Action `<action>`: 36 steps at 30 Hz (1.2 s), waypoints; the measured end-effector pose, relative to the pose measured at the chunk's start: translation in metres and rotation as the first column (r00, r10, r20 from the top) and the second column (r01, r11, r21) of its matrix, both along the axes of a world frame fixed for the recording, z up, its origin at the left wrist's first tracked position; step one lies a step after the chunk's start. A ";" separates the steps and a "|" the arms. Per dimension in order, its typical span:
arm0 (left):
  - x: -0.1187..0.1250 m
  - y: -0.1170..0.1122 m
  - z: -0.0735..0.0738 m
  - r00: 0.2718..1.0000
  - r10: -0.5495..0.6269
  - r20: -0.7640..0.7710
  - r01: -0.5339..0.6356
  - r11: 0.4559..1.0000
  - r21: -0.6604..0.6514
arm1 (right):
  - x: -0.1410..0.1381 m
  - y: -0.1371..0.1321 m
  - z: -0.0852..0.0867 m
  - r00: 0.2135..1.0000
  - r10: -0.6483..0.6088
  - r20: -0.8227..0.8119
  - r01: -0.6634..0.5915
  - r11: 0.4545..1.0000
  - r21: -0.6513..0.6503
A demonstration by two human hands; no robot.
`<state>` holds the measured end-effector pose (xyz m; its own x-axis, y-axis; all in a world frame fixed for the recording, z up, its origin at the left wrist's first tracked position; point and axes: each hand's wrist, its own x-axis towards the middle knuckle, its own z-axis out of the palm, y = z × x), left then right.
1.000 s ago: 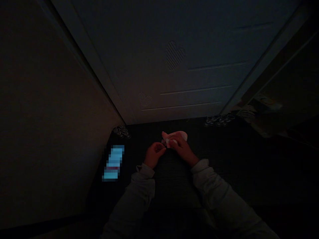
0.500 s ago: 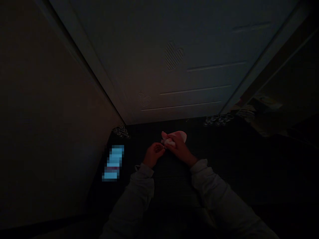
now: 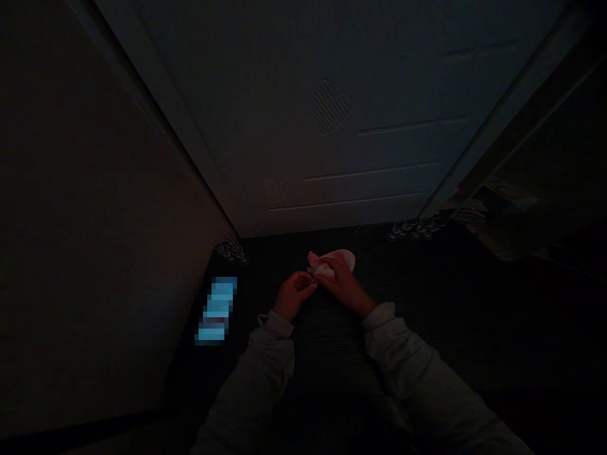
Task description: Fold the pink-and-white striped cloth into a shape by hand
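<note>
Rounded, pink-and-white, soft-looking object (image 3: 346,256): far centre of dark grained tabletop (image 3: 332,344), gripped by right hand (image 3: 344,285). Left hand (image 3: 293,294) curls at its left end; hold undeterminable. Apparent step: two-handed manipulation; next move calls for steady support.

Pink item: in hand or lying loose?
In hand: the right hand has its fingers over the pink item, whose rounded end shows beyond them. Cannot tell whether it also rests on the dark tabletop.

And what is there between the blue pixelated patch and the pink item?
In the head view, the left hand lies between the blue pixelated patch and the pink item, with dark surface before the hand.
</note>
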<state>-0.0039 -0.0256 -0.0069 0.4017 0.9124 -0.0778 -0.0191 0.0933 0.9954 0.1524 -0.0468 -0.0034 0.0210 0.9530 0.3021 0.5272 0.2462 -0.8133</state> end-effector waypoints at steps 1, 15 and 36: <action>0.000 0.000 0.000 1.000 0.001 0.006 -0.001 1.000 -0.007 | 0.000 0.000 0.000 1.000 0.000 0.003 0.000 1.000 0.005; 0.003 -0.004 0.000 1.000 -0.014 -0.025 0.015 0.999 0.049 | 0.000 0.000 0.002 0.995 -0.076 -0.058 0.077 0.997 0.016; 0.005 -0.011 -0.008 0.984 -0.011 -0.176 0.060 0.961 0.272 | -0.001 0.000 0.001 0.978 -0.194 -0.074 0.189 0.980 -0.068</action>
